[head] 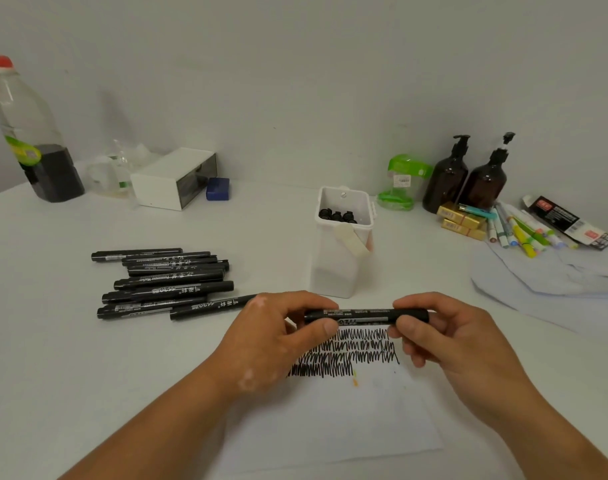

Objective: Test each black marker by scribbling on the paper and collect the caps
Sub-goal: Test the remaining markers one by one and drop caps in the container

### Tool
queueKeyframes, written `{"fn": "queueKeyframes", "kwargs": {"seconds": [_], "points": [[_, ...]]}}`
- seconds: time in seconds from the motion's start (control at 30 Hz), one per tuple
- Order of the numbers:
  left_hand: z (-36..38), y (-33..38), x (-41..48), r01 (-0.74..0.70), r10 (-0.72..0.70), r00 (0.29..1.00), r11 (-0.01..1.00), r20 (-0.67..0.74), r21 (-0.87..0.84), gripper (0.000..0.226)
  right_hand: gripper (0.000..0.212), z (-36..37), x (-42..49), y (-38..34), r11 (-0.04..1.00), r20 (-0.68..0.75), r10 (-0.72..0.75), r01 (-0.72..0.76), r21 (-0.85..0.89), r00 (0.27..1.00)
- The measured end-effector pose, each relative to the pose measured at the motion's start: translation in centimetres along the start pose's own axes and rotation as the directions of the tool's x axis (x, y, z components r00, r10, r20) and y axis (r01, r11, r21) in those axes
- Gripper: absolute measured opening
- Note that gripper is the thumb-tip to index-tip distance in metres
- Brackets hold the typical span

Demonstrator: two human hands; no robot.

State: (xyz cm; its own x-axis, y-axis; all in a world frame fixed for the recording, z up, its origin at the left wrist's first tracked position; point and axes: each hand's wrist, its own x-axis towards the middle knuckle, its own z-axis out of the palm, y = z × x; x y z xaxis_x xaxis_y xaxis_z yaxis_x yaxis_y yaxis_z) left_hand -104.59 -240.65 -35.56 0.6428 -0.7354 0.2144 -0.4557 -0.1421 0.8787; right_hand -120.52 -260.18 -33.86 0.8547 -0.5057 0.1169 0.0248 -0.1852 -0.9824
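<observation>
Left hand (271,341) and right hand (447,337) both clamp 1 slim black plastic marker (364,315) level above scribbled white paper (330,420).

Both forearms reach in from below, left hand (271,341) and right hand (447,344) level, fingers curled, each pinching one end of a slim black plastic marker (364,315) held horizontal

Left of left hand (271,341): heap of black marker pens (164,282), the nearest one running up to the knuckles.
Beyond both hands: tall white plastic tub (335,271) stands near and upright, blocking a straight reach forward.
Between heap and tub: open lane of white tabletop (271,244).
Right of right hand (447,344): bare tabletop, then a crumpled pale sheet (551,282).
</observation>
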Motion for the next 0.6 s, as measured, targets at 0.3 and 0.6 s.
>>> {"fn": "queueKeyframes", "kwargs": {"seconds": [0.3,0.6], "points": [[-1.1,-0.7,0.8,0.091,-0.137,0.978,0.959,-0.157,-0.267,0.01,0.02,-3.3,2.9,-10.2,0.897,-0.185,-0.356,0.279,-0.344,0.916],[-1.4,-1.1,1.0,0.135,-0.183,0.97,0.952,-0.157,-0.274,0.012,0.014,1.6,12.1,-16.1,0.484,-0.003,-0.483,0.264,-0.835,0.876]]}}
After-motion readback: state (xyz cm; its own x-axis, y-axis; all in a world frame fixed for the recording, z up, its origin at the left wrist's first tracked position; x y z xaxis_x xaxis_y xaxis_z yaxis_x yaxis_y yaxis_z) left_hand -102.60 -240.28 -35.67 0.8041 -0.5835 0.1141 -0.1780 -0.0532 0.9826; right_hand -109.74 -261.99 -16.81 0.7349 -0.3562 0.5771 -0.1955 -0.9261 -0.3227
